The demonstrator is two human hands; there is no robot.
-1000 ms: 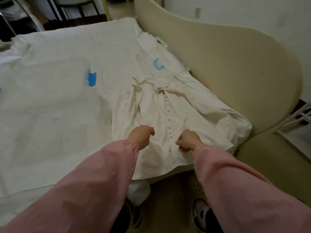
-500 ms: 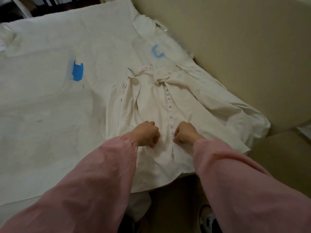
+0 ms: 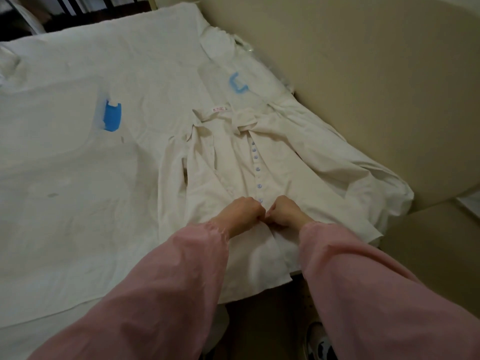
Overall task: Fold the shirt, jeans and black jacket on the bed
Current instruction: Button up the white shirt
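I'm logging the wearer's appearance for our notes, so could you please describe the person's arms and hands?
Both arms wear loose, long pink sleeves, the left sleeve and right sleeve, each gathered into a cuff at the wrist. The left hand and right hand are bare: no gloves, and no ring or watch shows.

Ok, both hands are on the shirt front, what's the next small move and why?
Probably fasten the button there: the left hand and right hand pinch the shirt front edges together below the buttons, and the flaps beneath lie parted.
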